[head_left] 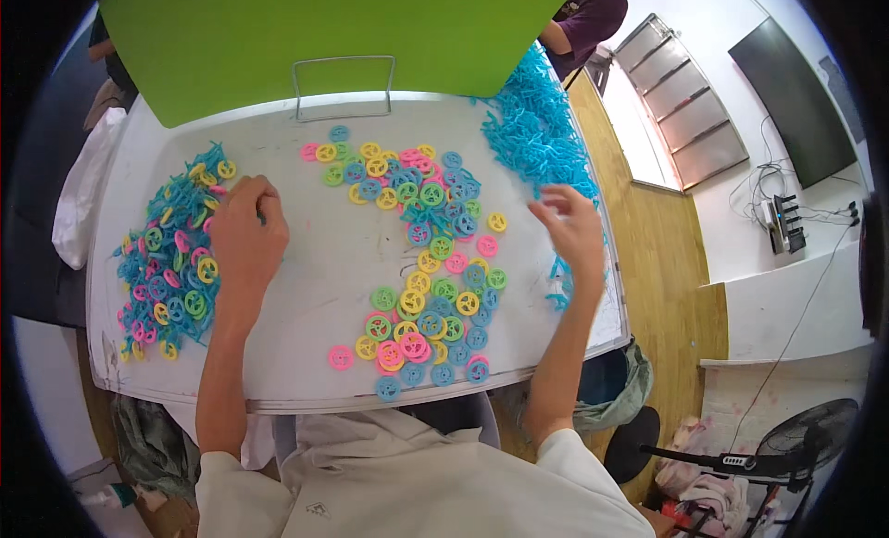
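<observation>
My left hand (250, 228) is at the right edge of a heap of small blue branched plastic pieces joined with coloured rings (167, 260). Its fingers are curled downward, and what they hold, if anything, is hidden. My right hand (572, 231) hovers beside a large pile of loose blue branched pieces (537, 121), thumb and fingers apart; no held piece can be made out. Between my hands lies a long scatter of small plastic wheels (429, 260) in pink, yellow, green and blue. A few blue branched pieces are mixed among them.
A green panel (333, 38) with a metal wire stand (344, 89) rises at the back of the white table (315, 353). Another person's purple sleeve (593, 24) shows behind it. A lined bin (611, 385) and a black fan (806, 436) stand at lower right.
</observation>
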`<action>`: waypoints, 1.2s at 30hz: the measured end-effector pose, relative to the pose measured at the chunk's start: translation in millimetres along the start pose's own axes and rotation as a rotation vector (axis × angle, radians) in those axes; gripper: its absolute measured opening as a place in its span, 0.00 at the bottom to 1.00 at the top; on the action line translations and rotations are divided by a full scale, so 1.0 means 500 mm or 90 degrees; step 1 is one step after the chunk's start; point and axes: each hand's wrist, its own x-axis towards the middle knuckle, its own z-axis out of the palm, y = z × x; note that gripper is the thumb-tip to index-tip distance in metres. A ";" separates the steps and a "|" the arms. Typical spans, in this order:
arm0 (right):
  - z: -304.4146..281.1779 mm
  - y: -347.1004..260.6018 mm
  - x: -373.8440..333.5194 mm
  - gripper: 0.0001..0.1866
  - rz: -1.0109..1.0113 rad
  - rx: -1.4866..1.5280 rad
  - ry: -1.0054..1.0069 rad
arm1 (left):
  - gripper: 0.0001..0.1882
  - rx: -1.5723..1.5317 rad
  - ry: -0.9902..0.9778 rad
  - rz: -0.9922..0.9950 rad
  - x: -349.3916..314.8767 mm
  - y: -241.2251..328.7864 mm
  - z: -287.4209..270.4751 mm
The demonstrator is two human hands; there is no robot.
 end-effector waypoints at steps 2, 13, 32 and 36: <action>-0.058 0.064 -0.017 0.18 0.018 -0.059 -0.061 | 0.06 0.225 0.062 0.039 -0.005 0.010 0.001; -0.066 0.129 0.008 0.06 0.102 0.035 -0.199 | 0.12 -0.101 -0.246 0.188 -0.097 0.097 0.093; 0.080 -0.065 -0.013 0.09 -0.010 0.472 -0.099 | 0.10 -0.165 -0.453 0.130 -0.092 0.090 0.087; 0.095 -0.100 -0.030 0.10 0.024 0.518 -0.217 | 0.12 -0.143 -0.409 0.213 -0.093 0.075 0.083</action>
